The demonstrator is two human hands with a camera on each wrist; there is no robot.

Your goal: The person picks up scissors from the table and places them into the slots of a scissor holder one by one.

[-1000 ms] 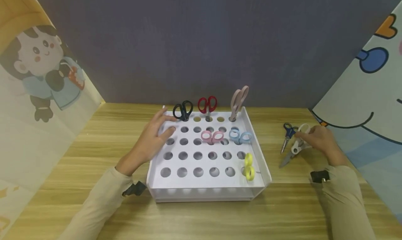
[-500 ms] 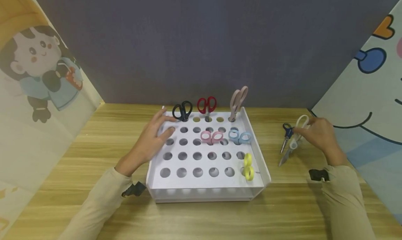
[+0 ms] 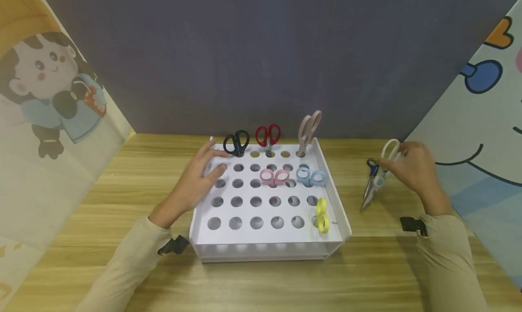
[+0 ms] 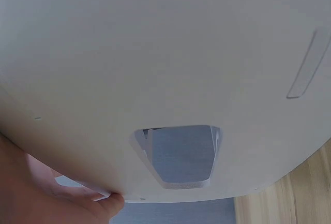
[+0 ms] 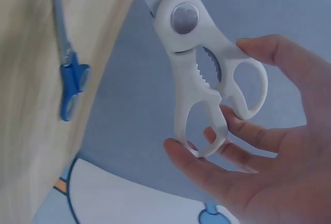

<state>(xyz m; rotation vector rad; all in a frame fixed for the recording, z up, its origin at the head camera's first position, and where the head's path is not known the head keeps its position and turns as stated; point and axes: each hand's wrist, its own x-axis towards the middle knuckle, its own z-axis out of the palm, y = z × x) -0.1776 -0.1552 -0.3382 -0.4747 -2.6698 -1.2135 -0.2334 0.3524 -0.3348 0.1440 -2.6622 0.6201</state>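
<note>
My right hand [image 3: 416, 167] holds white kitchen scissors [image 5: 191, 43] by their handle loops, thumb on one loop and fingers at both. In the head view their blades slant down and left, overlapping blue-handled scissors [image 3: 373, 167] lying on the table. My left hand [image 3: 193, 180] rests over the left side of a white rack [image 3: 267, 237] with rows of round holes, thumb and fingers extended onto its top. The left wrist view shows the rack's side wall [image 4: 170, 79] with a cut-out, and a fingertip [image 4: 115, 201] at its edge.
Black [image 3: 236, 143], red [image 3: 268, 135] and pale pink scissors [image 3: 308, 130] stand in the rack's back row. Further forward are pink [image 3: 275, 177], light blue [image 3: 311, 177] and yellow scissors [image 3: 322, 216]. A grey wall [image 3: 261, 62] rises behind the wooden table [image 3: 261, 285].
My right hand has moved up and slightly left, raising the white kitchen scissors' handles so they point more steeply down. My left hand stays at the rack's side.
</note>
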